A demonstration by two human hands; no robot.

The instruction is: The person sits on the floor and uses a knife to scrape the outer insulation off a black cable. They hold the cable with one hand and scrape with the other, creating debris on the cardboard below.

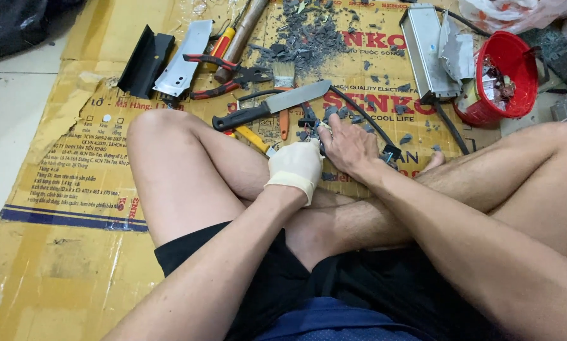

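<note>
I sit cross-legged on flattened cardboard (75, 189). My left hand (296, 167), in a pale glove, is closed around a small dark part with grey crumbling material, just above my shins. My bare right hand (348, 146) presses on the same part from the right, its fingers curled over it. What exactly sits between the two hands is mostly hidden. A black cable (365, 117) runs from the part toward the upper right. A big knife (277, 104) with a black handle lies just beyond my hands.
Red-handled pliers (223, 79), a paint brush (284, 79), a wooden-handled tool (242, 35) and grey rubble (312, 35) lie at the top. A metal housing (425, 50) and a red bucket (507, 76) stand at the right; black and silver metal pieces (163, 60) at the left.
</note>
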